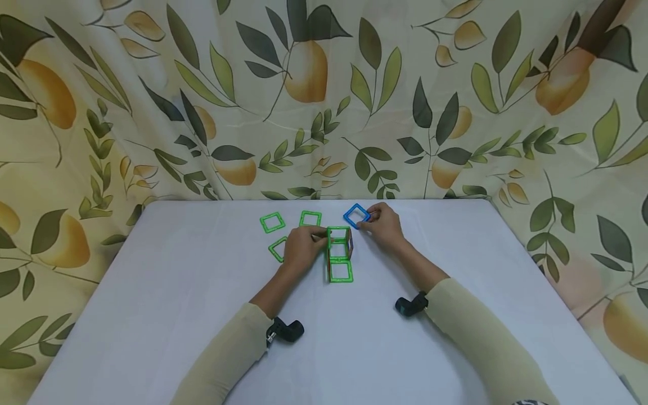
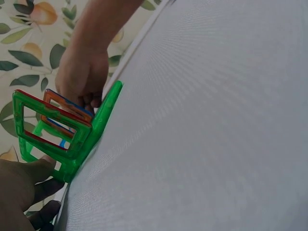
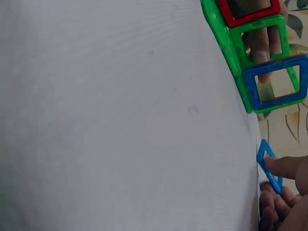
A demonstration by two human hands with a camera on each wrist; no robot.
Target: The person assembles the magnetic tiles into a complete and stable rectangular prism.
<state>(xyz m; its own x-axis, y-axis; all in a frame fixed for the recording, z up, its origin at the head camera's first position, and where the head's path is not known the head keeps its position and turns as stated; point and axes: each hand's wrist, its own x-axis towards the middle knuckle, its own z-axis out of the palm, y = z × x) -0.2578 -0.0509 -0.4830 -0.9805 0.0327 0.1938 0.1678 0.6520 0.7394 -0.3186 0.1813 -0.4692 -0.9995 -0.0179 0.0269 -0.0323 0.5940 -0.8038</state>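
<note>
From where I stand, the person's right hand (image 1: 385, 226) has a blue square (image 1: 350, 223) pinched between thumb and fingers, its grip closed down to the thin edge. That square is held near the far edge of the tabletop (image 1: 354, 349), just beside the structure and apart from it.

The left hand (image 1: 302, 247) is at the structure (image 1: 339, 259), thumb and fingers closed on its edge at the far left corner. The structure rests on the tabletop between the two hands. Its green squares run in a row toward the person, and side panels stand up from them; the right wrist view shows a red panel (image 3: 252, 19) and a blue panel (image 3: 276, 102) upright along one side.

Left of the structure lie three loose squares, all green: one farthest left (image 1: 275, 229), one behind the left hand (image 1: 310, 213), and one partly hidden by that hand (image 1: 277, 242). Pale sleeves (image 1: 486, 332) cover the forearms, with a small black camera (image 1: 411, 305) at each wrist. A curtain (image 1: 304, 140) printed with fruit and leaves hangs behind.
</note>
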